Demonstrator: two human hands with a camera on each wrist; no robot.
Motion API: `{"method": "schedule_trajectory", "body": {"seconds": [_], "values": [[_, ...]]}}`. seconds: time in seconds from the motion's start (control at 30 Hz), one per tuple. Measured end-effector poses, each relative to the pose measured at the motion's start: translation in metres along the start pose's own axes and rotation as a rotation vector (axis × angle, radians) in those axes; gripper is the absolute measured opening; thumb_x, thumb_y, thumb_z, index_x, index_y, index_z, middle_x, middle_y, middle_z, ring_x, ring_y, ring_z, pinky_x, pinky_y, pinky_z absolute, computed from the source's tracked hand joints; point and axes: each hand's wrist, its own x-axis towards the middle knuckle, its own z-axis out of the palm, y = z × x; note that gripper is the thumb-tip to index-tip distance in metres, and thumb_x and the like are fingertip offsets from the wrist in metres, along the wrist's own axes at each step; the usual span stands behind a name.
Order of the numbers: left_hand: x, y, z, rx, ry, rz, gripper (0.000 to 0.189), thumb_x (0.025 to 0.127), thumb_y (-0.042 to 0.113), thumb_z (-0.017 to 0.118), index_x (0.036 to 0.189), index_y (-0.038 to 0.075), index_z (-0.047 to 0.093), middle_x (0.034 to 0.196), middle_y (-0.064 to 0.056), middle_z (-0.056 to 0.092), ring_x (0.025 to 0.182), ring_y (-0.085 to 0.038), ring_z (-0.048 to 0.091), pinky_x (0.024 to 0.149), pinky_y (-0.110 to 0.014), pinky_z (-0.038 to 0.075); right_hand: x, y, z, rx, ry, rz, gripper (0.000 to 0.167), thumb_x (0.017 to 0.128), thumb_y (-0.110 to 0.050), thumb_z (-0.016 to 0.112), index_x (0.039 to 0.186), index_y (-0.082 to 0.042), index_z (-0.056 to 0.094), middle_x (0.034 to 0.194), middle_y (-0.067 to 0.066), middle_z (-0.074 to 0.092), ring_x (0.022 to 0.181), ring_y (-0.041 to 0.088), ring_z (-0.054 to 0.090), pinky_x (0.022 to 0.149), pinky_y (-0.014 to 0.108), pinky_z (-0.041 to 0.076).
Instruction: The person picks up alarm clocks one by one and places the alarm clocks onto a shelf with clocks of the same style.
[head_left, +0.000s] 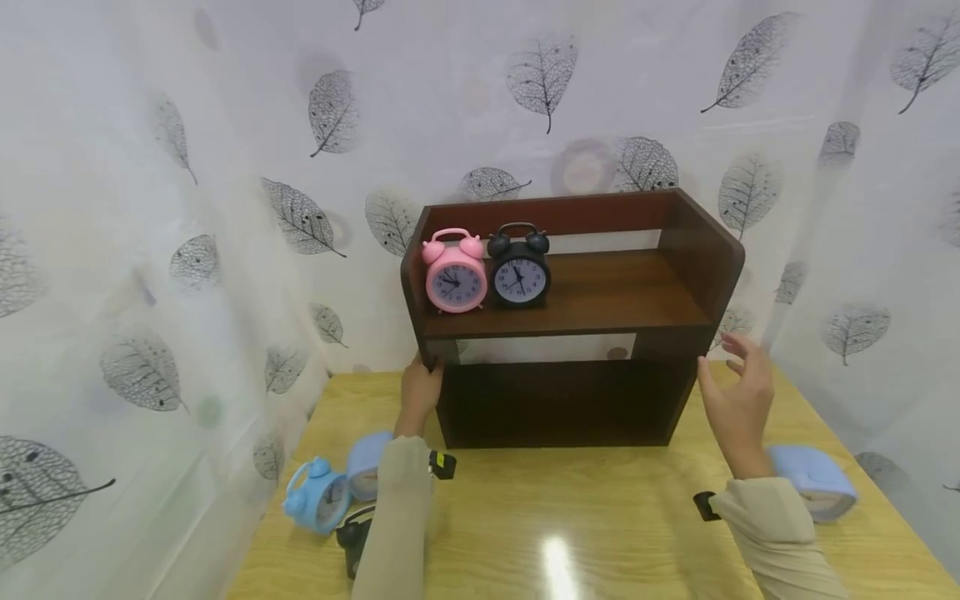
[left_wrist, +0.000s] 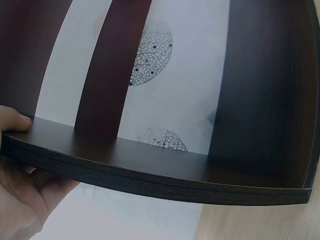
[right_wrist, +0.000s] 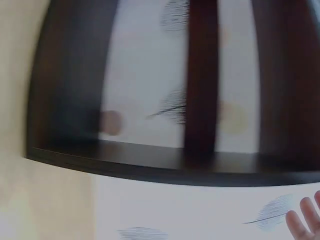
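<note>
Gripped at its left side by the left hand (head_left: 420, 390), thumb (left_wrist: 15, 120) inside, the dark shelf (head_left: 592, 300) stands on the table (head_left: 592, 500); the right hand (head_left: 741, 402), fingers (right_wrist: 295, 224) loosely bent, hovers empty near its right side.

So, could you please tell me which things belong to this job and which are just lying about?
Likely the job:
shelf, gripped by left hand; right hand nearby
pink clock, black clock, on it

Apparently lying about, on the table:
blue bell clock
left boxy clock
right boxy clock
second black clock, partly hidden
</note>
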Motion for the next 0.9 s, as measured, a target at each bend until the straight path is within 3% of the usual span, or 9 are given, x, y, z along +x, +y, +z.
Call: {"method": "schedule_trajectory", "body": {"seconds": [0.07, 0.17, 0.3, 0.37, 0.53, 0.63, 0.73, 0.9], "values": [[0.001, 0.000, -0.001, -0.001, -0.005, 0.001, 0.041, 0.094, 0.025, 0.048, 0.125, -0.001, 0.052, 0.113, -0.032, 0.061, 0.104, -0.047, 0.059, 0.086, -0.056, 0.046, -0.006, 0.015, 0.003, -0.016, -0.029, 0.096, 0.043, 0.080, 0.001, 0.067, 0.120, 0.006, 0.054, 0.116, 0.019, 0.059, 0.100, -0.013, 0.046, 0.081, 0.005, 0.037], [0.001, 0.001, -0.001, -0.008, -0.014, 0.000, 0.041, 0.094, 0.026, 0.047, 0.125, -0.001, 0.051, 0.114, -0.032, 0.061, 0.104, -0.047, 0.059, 0.086, -0.056, 0.046, -0.014, 0.033, 0.008, -0.046, -0.090, 0.201, 0.045, 0.082, -0.004, 0.066, 0.124, 0.003, 0.051, 0.119, 0.017, 0.058, 0.099, -0.002, 0.051, 0.079, 0.009, 0.038], [0.001, 0.002, 0.000, -0.015, -0.017, -0.001, 0.042, 0.094, 0.026, 0.046, 0.126, -0.001, 0.051, 0.113, -0.032, 0.061, 0.102, -0.048, 0.059, 0.085, -0.056, 0.046, -0.020, 0.047, 0.014, -0.075, -0.184, 0.281, 0.049, 0.085, -0.010, 0.064, 0.129, 0.002, 0.046, 0.122, 0.020, 0.056, 0.104, 0.027, 0.056, 0.080, 0.024, 0.042], [0.001, 0.002, 0.001, -0.018, -0.015, 0.002, 0.042, 0.094, 0.025, 0.046, 0.127, -0.001, 0.051, 0.112, -0.033, 0.061, 0.102, -0.048, 0.060, 0.085, -0.056, 0.046, -0.020, 0.051, 0.016, -0.080, -0.227, 0.304, 0.050, 0.086, -0.011, 0.063, 0.131, 0.002, 0.044, 0.124, 0.022, 0.055, 0.104, 0.036, 0.056, 0.079, 0.028, 0.042], [0.001, 0.004, 0.002, -0.021, 0.005, 0.010, 0.041, 0.093, 0.023, 0.048, 0.126, -0.002, 0.051, 0.112, -0.032, 0.062, 0.103, -0.048, 0.059, 0.086, -0.057, 0.046, -0.018, 0.058, 0.022, -0.140, -0.281, 0.292, 0.047, 0.087, -0.016, 0.061, 0.128, 0.002, 0.047, 0.122, 0.026, 0.057, 0.098, 0.040, 0.060, 0.071, 0.021, 0.044], [0.001, 0.003, 0.003, -0.037, 0.008, 0.017, 0.041, 0.093, 0.022, 0.049, 0.127, -0.001, 0.051, 0.114, -0.031, 0.061, 0.104, -0.047, 0.059, 0.086, -0.056, 0.046, -0.019, 0.061, 0.025, -0.176, -0.270, 0.268, 0.041, 0.087, -0.017, 0.061, 0.121, 0.002, 0.053, 0.114, 0.026, 0.060, 0.091, 0.042, 0.061, 0.071, 0.036, 0.049], [-0.001, 0.002, 0.003, -0.064, 0.016, 0.023, 0.042, 0.092, 0.022, 0.050, 0.129, 0.000, 0.050, 0.118, -0.030, 0.060, 0.106, -0.046, 0.059, 0.088, -0.055, 0.046, -0.022, 0.065, 0.028, -0.204, -0.251, 0.247, 0.033, 0.087, -0.017, 0.061, 0.113, 0.002, 0.057, 0.106, 0.026, 0.062, 0.087, 0.044, 0.062, 0.074, 0.052, 0.048], [-0.005, 0.003, 0.002, -0.042, 0.115, 0.036, 0.049, 0.086, 0.025, 0.059, 0.128, 0.002, 0.050, 0.120, -0.026, 0.061, 0.108, -0.042, 0.059, 0.090, -0.052, 0.047, -0.023, 0.067, 0.034, -0.228, -0.226, 0.200, 0.025, 0.085, -0.013, 0.060, 0.104, 0.004, 0.060, 0.099, 0.027, 0.064, 0.082, 0.045, 0.062, 0.072, 0.054, 0.046]]}}
